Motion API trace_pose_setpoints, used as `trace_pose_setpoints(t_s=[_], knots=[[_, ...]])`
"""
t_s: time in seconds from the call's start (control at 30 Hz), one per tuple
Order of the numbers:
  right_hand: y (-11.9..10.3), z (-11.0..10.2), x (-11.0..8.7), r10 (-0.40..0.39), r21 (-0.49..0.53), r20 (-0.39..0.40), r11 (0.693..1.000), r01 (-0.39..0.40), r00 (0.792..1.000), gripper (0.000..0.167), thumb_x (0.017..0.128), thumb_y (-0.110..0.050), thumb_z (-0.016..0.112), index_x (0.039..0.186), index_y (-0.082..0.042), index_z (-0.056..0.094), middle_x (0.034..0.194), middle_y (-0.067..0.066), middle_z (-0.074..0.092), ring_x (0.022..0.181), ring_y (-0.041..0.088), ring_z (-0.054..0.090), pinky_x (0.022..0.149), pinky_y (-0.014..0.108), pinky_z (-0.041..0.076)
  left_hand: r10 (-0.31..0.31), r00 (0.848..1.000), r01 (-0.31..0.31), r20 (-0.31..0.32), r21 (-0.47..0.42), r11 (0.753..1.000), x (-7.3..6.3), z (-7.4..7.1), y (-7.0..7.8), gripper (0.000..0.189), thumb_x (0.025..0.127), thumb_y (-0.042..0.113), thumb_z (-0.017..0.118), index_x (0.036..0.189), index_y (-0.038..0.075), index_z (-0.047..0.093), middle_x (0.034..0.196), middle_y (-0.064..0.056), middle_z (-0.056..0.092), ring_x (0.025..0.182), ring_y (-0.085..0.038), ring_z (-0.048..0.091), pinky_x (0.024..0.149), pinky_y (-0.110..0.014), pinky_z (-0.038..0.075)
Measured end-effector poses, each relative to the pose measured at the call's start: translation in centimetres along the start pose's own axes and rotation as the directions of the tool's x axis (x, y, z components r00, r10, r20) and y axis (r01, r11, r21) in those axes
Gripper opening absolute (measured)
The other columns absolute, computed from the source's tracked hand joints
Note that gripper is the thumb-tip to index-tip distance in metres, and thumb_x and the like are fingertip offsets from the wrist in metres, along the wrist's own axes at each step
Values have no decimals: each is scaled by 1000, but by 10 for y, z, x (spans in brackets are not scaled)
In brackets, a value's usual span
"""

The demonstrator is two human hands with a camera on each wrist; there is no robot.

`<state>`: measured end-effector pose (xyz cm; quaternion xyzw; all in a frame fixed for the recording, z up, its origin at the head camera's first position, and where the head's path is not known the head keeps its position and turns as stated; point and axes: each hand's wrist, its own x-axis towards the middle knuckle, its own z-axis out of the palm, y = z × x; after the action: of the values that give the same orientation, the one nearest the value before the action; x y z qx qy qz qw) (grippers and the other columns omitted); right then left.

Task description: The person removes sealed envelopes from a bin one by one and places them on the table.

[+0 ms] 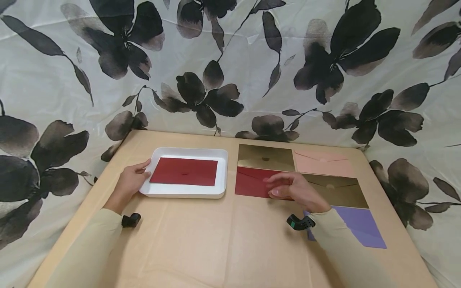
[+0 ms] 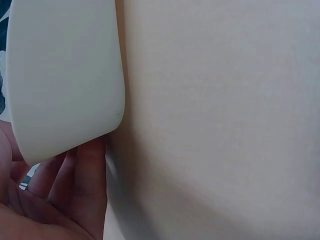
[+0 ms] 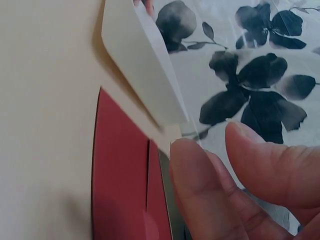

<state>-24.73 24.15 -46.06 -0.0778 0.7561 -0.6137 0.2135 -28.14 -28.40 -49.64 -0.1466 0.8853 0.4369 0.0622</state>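
Note:
A white tray (image 1: 183, 192) stands on the table's left half, and a dark red envelope (image 1: 183, 172) lies in it. At the tray's left end my left hand (image 1: 130, 182) holds the rim; in the left wrist view its fingers (image 2: 90, 175) reach along the end wall. My right hand (image 1: 297, 190) hovers over a second red envelope (image 1: 250, 182) on the table, fingers loosely bent. Nothing sits between thumb and fingertips in the right wrist view, where the red envelope (image 3: 120, 175) shows below the hand.
Around the second red envelope lie a gold envelope (image 1: 264, 158), a pink envelope (image 1: 324, 163), another gold envelope (image 1: 335, 190) and a purple envelope (image 1: 363, 228), partly under my right forearm. A floral cloth (image 1: 216, 52) hangs behind the wooden table (image 1: 187, 248).

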Motion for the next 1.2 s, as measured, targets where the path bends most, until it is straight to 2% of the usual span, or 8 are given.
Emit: trace_pose_setpoints(t_s=[0.13,0.3,0.5,0.67,0.77,0.97,1.1,1.2], knots=[[-6,14,10,-1,13,22,1000,0,1000,43,93,-5,74,133,6,63,129,31,67,97,22,77,91,37,65,-2,1000,2,7,-2,1000,1,-3,0,58,107,16,52,161,20,34,166,-24,35,156,-46,32,124,-61,34],[-15,32,27,-26,23,43,999,25,999,44,94,-3,71,136,5,61,136,33,63,104,25,77,92,35,64,19,1000,-19,-2,-12,1000,3,-6,4,57,107,16,51,161,19,35,167,-23,35,156,-45,33,123,-61,35],[-26,53,46,-53,13,64,999,52,997,45,92,-7,73,136,-2,64,138,25,66,110,27,76,96,35,63,7,1000,-7,-17,-2,1000,4,-5,6,57,107,15,51,161,20,35,168,-22,34,155,-45,34,123,-60,36],[-34,71,58,-70,60,93,996,65,993,48,92,-4,72,139,-3,62,141,29,62,120,42,70,98,38,63,17,1000,-17,-23,2,1000,2,-4,5,57,106,15,51,161,19,36,167,-22,35,154,-45,36,122,-60,37],[-40,82,66,-70,92,90,994,62,993,50,91,-1,70,140,-4,61,142,30,61,119,44,69,97,42,63,23,1000,-23,-19,-8,1000,2,-3,5,56,106,15,51,161,18,36,166,-24,37,154,-44,36,123,-60,36],[-49,104,83,-34,150,93,988,20,995,53,93,6,66,144,-5,56,145,31,56,114,41,70,95,45,63,8,1000,-8,-8,-17,1000,0,-2,2,57,107,14,51,162,19,34,166,-26,35,154,-45,37,122,-59,38],[-53,118,92,5,162,83,987,-19,997,55,96,4,64,148,-7,51,153,27,51,126,45,64,102,49,59,20,1000,-20,-9,-8,1000,0,0,0,57,107,14,51,161,18,34,167,-26,33,153,-46,36,122,-60,37],[-56,128,99,32,161,71,986,-43,997,56,100,-3,61,153,-8,43,160,23,43,137,46,55,113,55,52,23,1000,-23,-12,-5,1000,0,3,1,56,107,15,51,161,18,35,167,-25,32,154,-47,36,122,-61,37]])
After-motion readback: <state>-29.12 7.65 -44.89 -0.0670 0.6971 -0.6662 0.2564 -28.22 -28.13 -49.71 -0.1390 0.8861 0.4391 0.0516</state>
